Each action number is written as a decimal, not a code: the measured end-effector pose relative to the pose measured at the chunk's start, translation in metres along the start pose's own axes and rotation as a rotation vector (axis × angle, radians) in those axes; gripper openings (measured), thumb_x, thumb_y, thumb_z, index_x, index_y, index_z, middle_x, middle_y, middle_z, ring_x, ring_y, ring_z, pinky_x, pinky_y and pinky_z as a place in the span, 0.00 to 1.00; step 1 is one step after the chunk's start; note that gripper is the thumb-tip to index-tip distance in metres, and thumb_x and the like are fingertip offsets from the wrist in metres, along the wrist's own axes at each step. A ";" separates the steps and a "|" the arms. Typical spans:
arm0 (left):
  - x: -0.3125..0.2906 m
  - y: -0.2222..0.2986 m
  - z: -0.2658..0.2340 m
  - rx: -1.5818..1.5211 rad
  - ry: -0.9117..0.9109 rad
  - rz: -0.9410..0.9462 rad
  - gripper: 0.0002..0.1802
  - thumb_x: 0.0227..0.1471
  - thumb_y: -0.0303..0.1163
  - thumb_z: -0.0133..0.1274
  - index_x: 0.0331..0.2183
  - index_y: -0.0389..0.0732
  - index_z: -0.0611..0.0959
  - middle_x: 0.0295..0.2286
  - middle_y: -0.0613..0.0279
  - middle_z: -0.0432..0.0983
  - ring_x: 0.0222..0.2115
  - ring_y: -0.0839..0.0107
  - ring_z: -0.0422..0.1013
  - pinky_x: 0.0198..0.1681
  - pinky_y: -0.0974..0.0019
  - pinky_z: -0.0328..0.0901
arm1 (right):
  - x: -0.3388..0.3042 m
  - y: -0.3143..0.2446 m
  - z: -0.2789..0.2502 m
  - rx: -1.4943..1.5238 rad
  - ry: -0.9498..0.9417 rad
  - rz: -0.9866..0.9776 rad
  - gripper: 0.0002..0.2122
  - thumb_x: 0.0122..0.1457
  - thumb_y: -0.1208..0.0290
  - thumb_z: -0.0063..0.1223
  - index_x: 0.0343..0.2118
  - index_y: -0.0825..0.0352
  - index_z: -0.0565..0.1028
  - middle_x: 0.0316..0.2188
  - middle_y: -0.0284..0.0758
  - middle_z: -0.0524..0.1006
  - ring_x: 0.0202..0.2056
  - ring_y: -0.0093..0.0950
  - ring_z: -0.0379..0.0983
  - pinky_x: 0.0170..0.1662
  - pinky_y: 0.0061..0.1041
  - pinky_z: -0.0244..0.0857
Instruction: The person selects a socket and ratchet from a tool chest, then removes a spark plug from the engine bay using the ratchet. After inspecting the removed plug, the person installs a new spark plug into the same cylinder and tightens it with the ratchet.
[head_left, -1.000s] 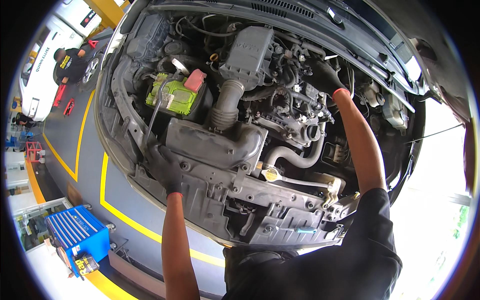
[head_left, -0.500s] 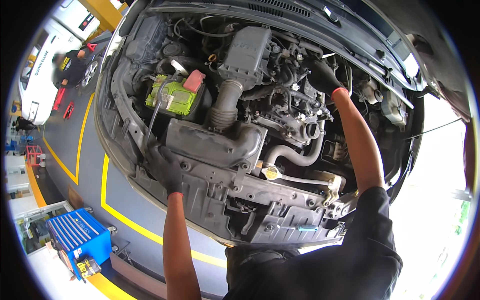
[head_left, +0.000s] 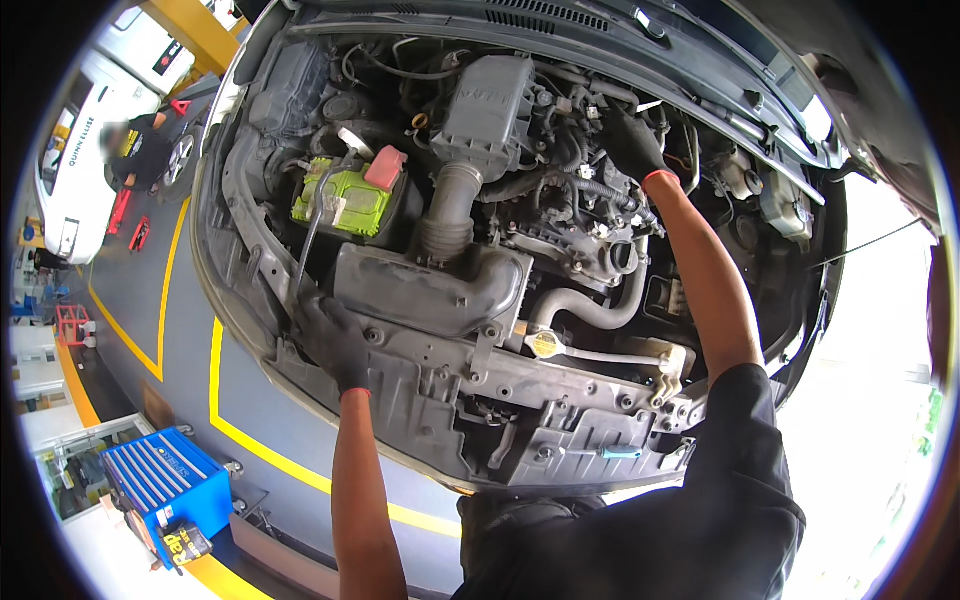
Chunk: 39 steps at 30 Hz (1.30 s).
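Note:
In a dark glove with a red cuff, my left hand (head_left: 335, 345) rests on the front edge of the engine bay, fingers spread. Its fingertips lie by the lower end of a grey metal rod (head_left: 311, 235), which slants up across a yellow-green battery (head_left: 358, 208) with a red terminal cover (head_left: 386, 168). My right hand (head_left: 632, 142), gloved the same way, reaches among the hoses and wiring at the rear right of the engine (head_left: 570, 225). Its fingers are mostly hidden there, so what they touch or hold does not show.
A grey air filter box (head_left: 488, 100) joins a ribbed intake duct (head_left: 447, 215). Nearer me are the radiator cap (head_left: 543, 344) and a blue-handled item (head_left: 620, 453) on the front panel. A blue tool chest (head_left: 170, 480) stands at left; a person (head_left: 138, 150) crouches by a wheel.
My right hand has shifted slightly left among the hoses, its wrist with it. My left hand stays at the front edge. The whole view has moved a little.

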<state>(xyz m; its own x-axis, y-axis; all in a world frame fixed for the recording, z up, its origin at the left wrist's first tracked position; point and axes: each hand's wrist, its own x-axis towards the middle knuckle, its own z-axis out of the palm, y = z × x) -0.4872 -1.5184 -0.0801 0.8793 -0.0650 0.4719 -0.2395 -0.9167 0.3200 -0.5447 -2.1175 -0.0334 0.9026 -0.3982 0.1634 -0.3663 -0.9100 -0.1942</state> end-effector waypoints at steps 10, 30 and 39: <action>-0.003 0.001 -0.003 0.094 -0.102 -0.078 0.25 0.70 0.43 0.46 0.59 0.38 0.79 0.58 0.42 0.76 0.54 0.34 0.72 0.60 0.38 0.66 | -0.023 -0.018 -0.095 -0.117 0.346 -0.065 0.07 0.64 0.75 0.54 0.42 0.67 0.82 0.43 0.53 0.82 0.45 0.55 0.82 0.48 0.54 0.75; -0.004 -0.002 0.000 0.052 0.057 0.011 0.19 0.67 0.42 0.50 0.47 0.39 0.85 0.49 0.45 0.82 0.47 0.38 0.77 0.52 0.38 0.71 | -0.335 -0.056 -0.216 0.264 0.629 0.159 0.03 0.68 0.77 0.55 0.39 0.69 0.79 0.26 0.41 0.78 0.26 0.39 0.73 0.31 0.37 0.68; -0.069 0.102 -0.134 -1.243 -0.097 -0.031 0.21 0.76 0.39 0.48 0.53 0.32 0.85 0.49 0.51 0.85 0.49 0.61 0.80 0.57 0.56 0.72 | -0.511 -0.234 -0.170 0.622 0.329 0.424 0.13 0.66 0.74 0.44 0.34 0.71 0.82 0.29 0.48 0.83 0.33 0.52 0.81 0.36 0.44 0.73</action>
<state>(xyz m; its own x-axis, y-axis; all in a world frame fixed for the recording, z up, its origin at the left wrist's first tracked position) -0.6278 -1.5542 0.0300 0.9055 -0.1271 0.4048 -0.3986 0.0719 0.9143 -0.9591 -1.7209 0.0931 0.5677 -0.7953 0.2126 -0.3819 -0.4832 -0.7878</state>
